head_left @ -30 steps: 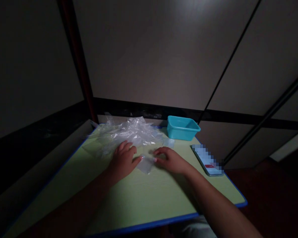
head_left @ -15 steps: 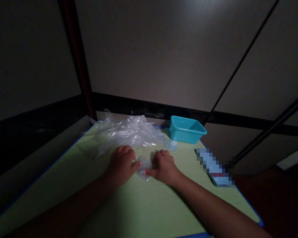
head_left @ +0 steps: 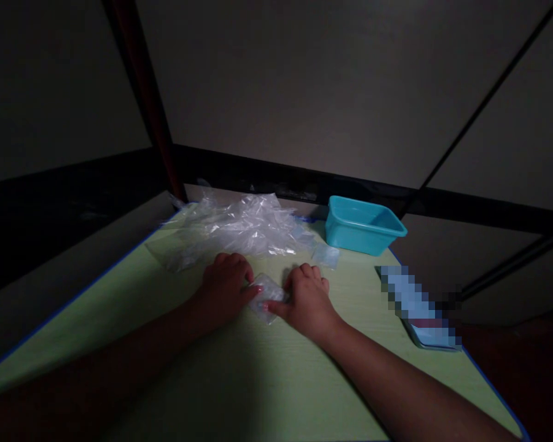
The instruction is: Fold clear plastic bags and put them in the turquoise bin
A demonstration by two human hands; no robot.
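A small, folded clear plastic bag [head_left: 271, 287] lies on the pale green table [head_left: 281, 374], between my two hands. From the left, my left hand [head_left: 225, 283] is closed on it, the thumb pressing the bag's upper left part and the other fingers curled. My right hand [head_left: 308, 302] grips its right side, with the thumb laid across the lower middle. Just beyond my hands spreads a loose pile of crumpled clear plastic bags [head_left: 258, 226]. One small, flat plastic square [head_left: 326, 256] rests past my right fingertips.
A turquoise plastic basket [head_left: 366, 236] stands at the back right of the table. Along the right edge is a flat, light blue object [head_left: 431, 334], partly blurred out. Dark-trimmed panels [head_left: 295, 86] rise behind the table, whose edge is blue.
The camera view has tilted down and shifted left, so the table's things appear higher and farther right. Both hands stay on the small bag, which appears slightly flatter and more compact.
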